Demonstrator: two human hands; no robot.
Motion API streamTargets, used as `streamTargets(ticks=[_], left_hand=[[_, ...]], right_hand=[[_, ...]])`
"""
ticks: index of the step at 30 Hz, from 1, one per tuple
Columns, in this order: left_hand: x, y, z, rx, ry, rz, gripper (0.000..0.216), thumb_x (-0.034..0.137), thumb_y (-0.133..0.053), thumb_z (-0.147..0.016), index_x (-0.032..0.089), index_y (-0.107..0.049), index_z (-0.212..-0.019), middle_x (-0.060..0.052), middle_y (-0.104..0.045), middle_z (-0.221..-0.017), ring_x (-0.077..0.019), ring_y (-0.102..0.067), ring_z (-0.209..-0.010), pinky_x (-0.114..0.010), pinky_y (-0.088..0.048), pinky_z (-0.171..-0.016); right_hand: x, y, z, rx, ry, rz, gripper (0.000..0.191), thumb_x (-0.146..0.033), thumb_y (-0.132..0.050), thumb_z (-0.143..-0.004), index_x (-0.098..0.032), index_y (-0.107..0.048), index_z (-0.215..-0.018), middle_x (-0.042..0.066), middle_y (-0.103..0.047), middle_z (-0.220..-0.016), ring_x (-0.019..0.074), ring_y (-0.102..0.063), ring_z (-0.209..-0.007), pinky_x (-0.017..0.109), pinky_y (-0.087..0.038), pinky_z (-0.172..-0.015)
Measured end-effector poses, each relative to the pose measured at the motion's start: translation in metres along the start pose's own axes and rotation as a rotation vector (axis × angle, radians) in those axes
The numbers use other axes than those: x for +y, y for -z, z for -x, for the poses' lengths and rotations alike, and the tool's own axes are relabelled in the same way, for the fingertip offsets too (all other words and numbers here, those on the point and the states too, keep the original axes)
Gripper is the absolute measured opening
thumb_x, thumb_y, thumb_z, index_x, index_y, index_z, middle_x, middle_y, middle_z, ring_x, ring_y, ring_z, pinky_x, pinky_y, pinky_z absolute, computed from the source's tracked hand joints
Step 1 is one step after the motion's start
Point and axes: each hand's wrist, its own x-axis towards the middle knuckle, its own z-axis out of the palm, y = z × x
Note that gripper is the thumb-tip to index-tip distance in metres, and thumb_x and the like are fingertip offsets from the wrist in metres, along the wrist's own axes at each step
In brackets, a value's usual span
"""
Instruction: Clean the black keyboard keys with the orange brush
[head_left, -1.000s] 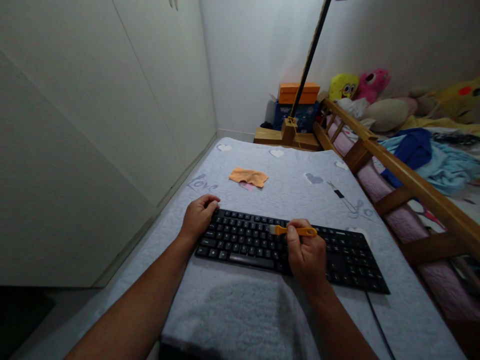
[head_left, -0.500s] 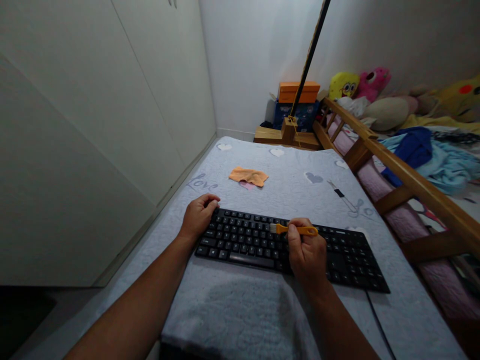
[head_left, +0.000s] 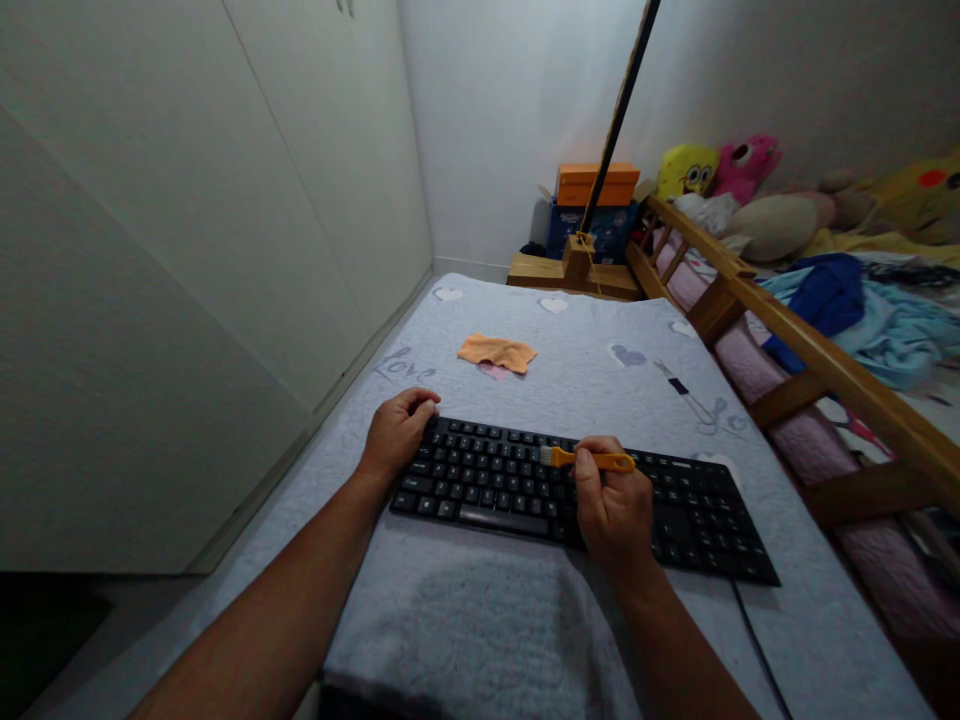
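A black computer keyboard [head_left: 487,478] lies flat on the cloth-covered surface in front of me, slightly slanted. At its upper left corner, my left hand [head_left: 399,428] is curled around the edge and holds it. My right hand [head_left: 616,500] is closed around a small brush with a yellow-orange handle [head_left: 620,463]. Its pale bristles point left and are at the upper middle keys; whether they touch is too fine to tell. The right hand hides part of the keys beneath it.
An orange cloth [head_left: 498,353] lies beyond the keyboard. To the right rests a thin wire tool with a black grip [head_left: 678,386]. A cable [head_left: 757,640] runs from the keyboard toward me. A wooden bed rail [head_left: 810,335] borders the right side, a white cabinet [head_left: 225,250] the left.
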Motion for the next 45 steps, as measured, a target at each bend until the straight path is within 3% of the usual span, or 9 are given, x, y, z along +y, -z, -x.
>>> streamTargets(ticks=[10,17,27,34,45], left_hand=[[-0.002,0.0,-0.001,0.004,-0.01,-0.019,0.029,0.042,-0.06,-0.079,0.02,-0.075,-0.091,-0.002,-0.075,-0.079,-0.0219,-0.068,-0.076,-0.032,-0.05,-0.073],[-0.001,0.0,-0.001,0.002,-0.005,-0.008,0.029,0.042,-0.061,-0.078,0.019,-0.075,-0.091,-0.002,-0.075,-0.078,-0.0217,-0.068,-0.075,-0.032,-0.049,-0.072],[-0.005,0.0,-0.001,0.001,-0.009,0.003,0.029,0.042,-0.06,-0.079,0.019,-0.075,-0.091,-0.002,-0.074,-0.078,-0.0214,-0.067,-0.075,-0.032,-0.049,-0.072],[-0.004,0.0,-0.001,0.007,-0.011,-0.016,0.028,0.041,-0.06,-0.08,0.02,-0.075,-0.091,-0.002,-0.075,-0.079,-0.0216,-0.068,-0.076,-0.032,-0.05,-0.073],[-0.006,0.001,-0.001,0.0,-0.011,-0.003,0.03,0.043,-0.06,-0.079,0.02,-0.075,-0.091,-0.003,-0.074,-0.079,-0.0218,-0.067,-0.075,-0.032,-0.049,-0.073]], right_hand=[[-0.002,-0.001,-0.002,0.005,-0.044,-0.033,0.021,-0.026,-0.046,-0.101,-0.023,-0.06,-0.086,-0.001,-0.065,-0.073,0.015,-0.065,-0.065,0.026,-0.048,-0.063],[-0.002,0.002,-0.002,-0.04,-0.023,0.011,0.024,-0.027,-0.046,-0.1,-0.023,-0.057,-0.079,-0.004,-0.057,-0.061,0.0135,-0.058,-0.052,0.026,-0.042,-0.054],[0.001,-0.001,-0.002,0.034,-0.064,-0.024,0.019,-0.028,-0.048,-0.101,-0.022,-0.062,-0.089,0.0,-0.068,-0.073,0.0161,-0.068,-0.065,0.027,-0.049,-0.063],[0.004,0.009,-0.004,0.041,-0.048,0.05,0.024,-0.029,-0.046,-0.1,-0.024,-0.056,-0.079,-0.004,-0.057,-0.059,0.0149,-0.057,-0.052,0.027,-0.043,-0.055],[0.008,0.008,-0.005,0.014,-0.055,0.11,0.027,-0.031,-0.041,-0.101,-0.024,-0.055,-0.079,-0.002,-0.059,-0.061,0.0163,-0.058,-0.055,0.028,-0.042,-0.058]])
